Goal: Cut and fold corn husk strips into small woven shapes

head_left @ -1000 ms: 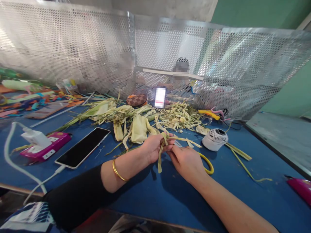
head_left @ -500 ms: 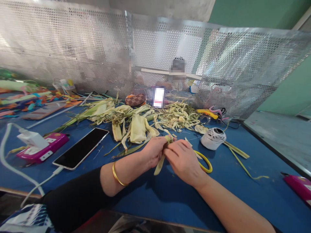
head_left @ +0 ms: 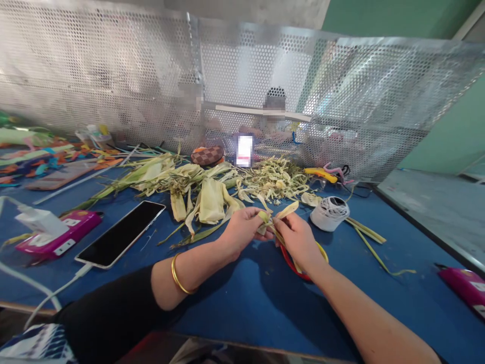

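Observation:
My left hand (head_left: 242, 230) and my right hand (head_left: 299, 236) meet over the blue table (head_left: 235, 298), both pinched on a folded pale green leaf strip (head_left: 273, 218). One end of the strip sticks up to the right between my fingers. A gold bangle (head_left: 177, 275) sits on my left wrist. Under my right wrist lie scissors with yellow and red handles (head_left: 303, 265). A pile of corn husks and leaves (head_left: 204, 189) lies just beyond my hands.
A white spool of thread (head_left: 329, 213) stands right of my hands. A black phone (head_left: 121, 233) and a pink device with a white charger (head_left: 56, 230) lie at the left. A perforated metal screen (head_left: 151, 86) backs the table; people sit behind it. Pink object (head_left: 464, 285) at right edge.
The strip's long hanging end has been folded up; its tip now points up to the right. My right hand has shifted slightly right, uncovering the red scissor handle.

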Available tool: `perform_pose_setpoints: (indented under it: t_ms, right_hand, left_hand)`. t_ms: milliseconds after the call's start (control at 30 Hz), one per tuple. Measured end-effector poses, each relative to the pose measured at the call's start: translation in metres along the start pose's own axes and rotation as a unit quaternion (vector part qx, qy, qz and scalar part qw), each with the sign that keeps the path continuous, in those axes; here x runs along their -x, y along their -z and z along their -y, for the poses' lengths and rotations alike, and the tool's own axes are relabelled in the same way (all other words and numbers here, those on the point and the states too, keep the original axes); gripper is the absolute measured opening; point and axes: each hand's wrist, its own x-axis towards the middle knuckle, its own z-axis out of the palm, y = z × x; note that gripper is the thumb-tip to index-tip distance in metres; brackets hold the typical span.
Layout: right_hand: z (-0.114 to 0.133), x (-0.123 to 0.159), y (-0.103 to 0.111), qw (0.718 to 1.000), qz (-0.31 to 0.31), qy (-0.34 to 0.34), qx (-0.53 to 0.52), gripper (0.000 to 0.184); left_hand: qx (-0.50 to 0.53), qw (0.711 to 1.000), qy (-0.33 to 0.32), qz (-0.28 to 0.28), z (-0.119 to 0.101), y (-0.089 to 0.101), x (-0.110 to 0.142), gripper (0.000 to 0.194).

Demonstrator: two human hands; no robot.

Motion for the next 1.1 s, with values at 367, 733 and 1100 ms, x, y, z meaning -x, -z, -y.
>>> perform_pose_setpoints:
  t_ms: [367,733,1100]
  right_hand:
    - [0.0037,-0.0027,0.0025,0.950,0.043,-0.146,-0.273,0.027]
    - [0.0054,-0.0048,0.0047,0.918,0.063,-0.171,-0.352,0.027]
    - [0.0046,0.0021,-0.0036,0.934,0.073,-0.157,-0.312,0.020]
  left_hand:
    - [0.080,0.993,0.057,0.069,-0.0077,0.0067,-0.0005,0.012]
    - [0.121,0.988,0.057,0.082,-0.0079,0.0091,-0.0022,0.009]
    - [0.046,0.996,0.001,-0.074,-0.0026,0.0091,-0.0058,0.011]
